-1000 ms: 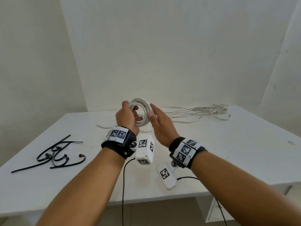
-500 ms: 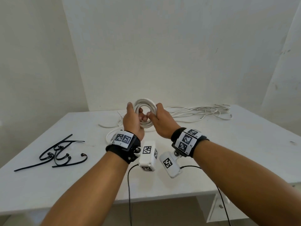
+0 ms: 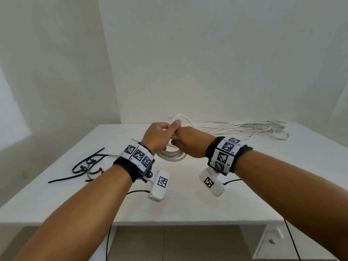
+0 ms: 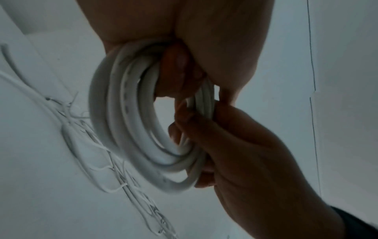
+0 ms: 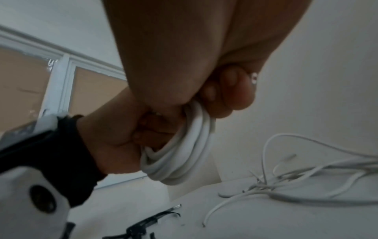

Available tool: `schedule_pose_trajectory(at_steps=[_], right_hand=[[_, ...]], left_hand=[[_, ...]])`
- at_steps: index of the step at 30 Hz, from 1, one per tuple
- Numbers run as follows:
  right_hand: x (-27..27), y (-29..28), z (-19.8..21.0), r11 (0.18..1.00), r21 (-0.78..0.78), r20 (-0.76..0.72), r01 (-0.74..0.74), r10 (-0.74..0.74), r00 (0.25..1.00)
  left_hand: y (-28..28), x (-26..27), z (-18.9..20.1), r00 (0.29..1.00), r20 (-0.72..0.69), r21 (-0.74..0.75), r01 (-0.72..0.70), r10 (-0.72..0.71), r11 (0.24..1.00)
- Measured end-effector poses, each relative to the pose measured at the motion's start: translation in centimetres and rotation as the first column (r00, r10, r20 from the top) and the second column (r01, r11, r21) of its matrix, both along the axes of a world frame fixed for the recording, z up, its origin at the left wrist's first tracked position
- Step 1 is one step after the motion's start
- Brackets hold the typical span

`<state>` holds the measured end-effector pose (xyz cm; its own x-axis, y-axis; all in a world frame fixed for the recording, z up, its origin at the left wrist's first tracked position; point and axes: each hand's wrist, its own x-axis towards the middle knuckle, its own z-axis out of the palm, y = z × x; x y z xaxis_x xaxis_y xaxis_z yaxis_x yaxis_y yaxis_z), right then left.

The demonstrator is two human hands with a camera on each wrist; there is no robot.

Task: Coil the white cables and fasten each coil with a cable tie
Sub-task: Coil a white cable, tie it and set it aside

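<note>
Coiling looks finished: left hand (image 3: 157,135) and right hand (image 3: 190,142) both clench the round coil of thick white cable (image 4: 131,122). One hand must, I judge, free itself for a black plastic cable tie (image 3: 82,166) near the white table's (image 3: 263,185) left edge.

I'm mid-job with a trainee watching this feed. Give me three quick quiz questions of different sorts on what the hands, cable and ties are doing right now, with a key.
1. True or false: a cable tie is already fastened round the white cable coil.
2. Which grips the coil: A) only the left hand, B) only the right hand, C) both?
3. Fill in: the black cable ties lie on the white table to the person's ____, while the loose white cables lie at the far right.

Key: 1 false; 2 C; 3 left.
</note>
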<state>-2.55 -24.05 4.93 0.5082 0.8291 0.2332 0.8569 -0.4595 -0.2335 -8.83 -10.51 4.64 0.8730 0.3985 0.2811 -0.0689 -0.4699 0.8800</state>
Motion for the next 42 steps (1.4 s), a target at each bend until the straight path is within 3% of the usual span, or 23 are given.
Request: schedule_pose_trajectory(at_steps=[3,5,9,13,18,20,22,25,28,35,42], right_hand=[[-0.8,1.2,-0.3,0.954,0.297,-0.009,-0.032,0.036,0.999],[-1.5,2.7,-0.9,0.921,0.386,0.028,-0.054,0.047,0.999],[-3.0,5.9,-1.4,0.904,0.426,0.060,0.038,-0.070,0.996],[-4.0,9.2,-1.7,0.908,0.420,-0.022,-0.019,0.031,0.999],[-3.6,12.5,-2.3,0.928,0.339,-0.206,-0.157,0.236,0.950],[-2.8,13.8,-2.7,0.932,0.354,-0.393,-0.077,0.223,0.892],[-1.7,15.4,-3.4,0.946,0.323,-0.468,0.010,0.151,0.871],[-0.7,17.9,-4.5,0.995,0.099,-0.362,-0.010,0.045,0.931],[-0.7,20.2,-5.1,0.993,-0.099,-0.291,-0.057,0.026,0.956],[1.0,24.4,-5.4,0.980,-0.183,-0.160,0.072,-0.102,0.982],[1.5,26.7,-7.0,0.966,-0.248,-0.172,0.069,-0.114,0.978]], left_hand=[[1.7,-0.8,0.1,0.986,0.098,-0.210,-0.109,0.132,0.972],[2.7,-1.3,0.3,0.972,0.131,-0.299,-0.148,0.194,0.943],[5.4,-2.5,0.8,0.929,0.132,-0.483,-0.243,0.345,0.841],[8.6,-4.4,0.0,0.927,0.079,-0.515,-0.278,0.368,0.811],[12.9,-6.8,-1.4,0.894,0.041,-0.563,-0.349,0.447,0.749],[15.0,-7.9,-1.6,0.868,0.027,-0.614,-0.377,0.496,0.694],[17.2,-8.9,-1.8,0.836,0.008,-0.634,-0.420,0.548,0.649],[19.9,-10.2,-2.3,0.792,-0.009,-0.642,-0.472,0.610,0.604],[21.6,-11.0,-3.0,0.762,-0.026,-0.656,-0.501,0.647,0.564],[23.5,-11.9,-4.4,0.737,-0.053,-0.660,-0.533,0.674,0.530],[23.6,-11.5,-5.0,0.749,-0.059,-0.677,-0.516,0.660,0.525]])
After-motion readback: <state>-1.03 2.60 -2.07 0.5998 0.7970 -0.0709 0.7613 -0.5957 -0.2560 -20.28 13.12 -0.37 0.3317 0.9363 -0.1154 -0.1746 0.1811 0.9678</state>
